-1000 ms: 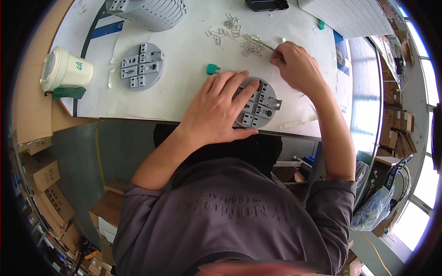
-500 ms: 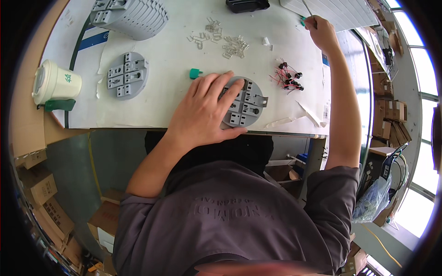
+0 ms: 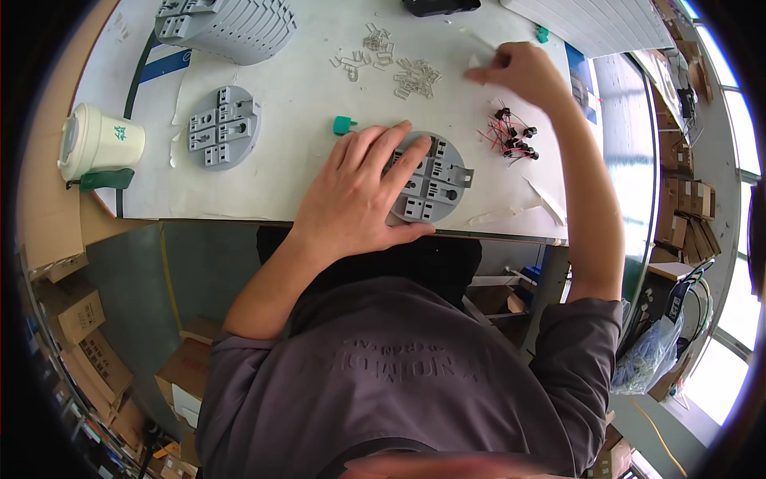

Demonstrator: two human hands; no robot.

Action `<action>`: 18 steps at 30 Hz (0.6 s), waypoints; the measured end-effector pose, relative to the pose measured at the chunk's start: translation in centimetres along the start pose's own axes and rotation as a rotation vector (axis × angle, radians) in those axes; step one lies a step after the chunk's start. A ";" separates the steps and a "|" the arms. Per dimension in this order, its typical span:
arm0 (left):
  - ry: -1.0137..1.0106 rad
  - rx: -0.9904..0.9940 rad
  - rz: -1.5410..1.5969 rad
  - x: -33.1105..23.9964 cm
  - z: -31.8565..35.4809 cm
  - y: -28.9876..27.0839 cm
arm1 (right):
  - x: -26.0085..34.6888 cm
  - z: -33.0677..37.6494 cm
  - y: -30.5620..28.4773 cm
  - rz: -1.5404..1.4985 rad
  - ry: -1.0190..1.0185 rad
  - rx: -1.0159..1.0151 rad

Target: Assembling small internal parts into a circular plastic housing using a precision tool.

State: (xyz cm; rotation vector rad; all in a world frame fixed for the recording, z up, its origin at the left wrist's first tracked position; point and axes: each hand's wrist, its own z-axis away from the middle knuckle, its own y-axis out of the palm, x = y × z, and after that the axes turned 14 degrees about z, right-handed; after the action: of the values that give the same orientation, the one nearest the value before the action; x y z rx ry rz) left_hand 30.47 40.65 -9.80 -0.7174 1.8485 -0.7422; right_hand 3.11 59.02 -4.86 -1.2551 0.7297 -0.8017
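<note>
My left hand (image 3: 351,188) lies over the left side of a round grey plastic base (image 3: 435,190). Its fingers reach across the top and its thumb is at the near edge, holding the base at the table's front. My right hand (image 3: 519,73) is closed on a thin rod-like tool (image 3: 479,38), which is smeared by motion, so its kind is unclear. Small clear plastic clips (image 3: 416,78) lie in loose piles left of my right hand. Nearer than that hand sits a cluster of black parts with red wires (image 3: 511,134). A green plastic piece (image 3: 343,125) lies beside my left fingers.
A similar grey base (image 3: 223,129) lies to the left, with a stack of them (image 3: 239,32) behind. A white cup (image 3: 100,144) and a green-handled tool (image 3: 108,180) are at the left edge. A black tray (image 3: 440,6) and white panels (image 3: 594,24) stand at the back.
My right hand has moved left and nearer from the back right, carrying the thin tool. My left hand stays on the grey base. The whole view has shifted slightly.
</note>
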 end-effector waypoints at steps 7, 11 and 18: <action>0.055 -0.019 0.006 0.0 -0.5 0.0 | -13.9 -5.6 2.0 -0.074 0.327 -0.089; 0.037 -0.024 -0.009 0.1 -0.1 -0.3 | -8.9 -2.8 0.4 0.080 0.214 -0.242; 0.062 -0.037 -0.016 -0.1 -0.3 -0.5 | 5.1 3.0 -0.2 -0.208 -0.517 -0.207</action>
State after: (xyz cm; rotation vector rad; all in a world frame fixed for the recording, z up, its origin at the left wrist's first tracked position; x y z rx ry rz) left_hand 30.30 40.50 -9.26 -0.7407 1.9187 -0.7496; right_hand 8.34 56.29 -4.38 -1.6606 0.2683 -0.5358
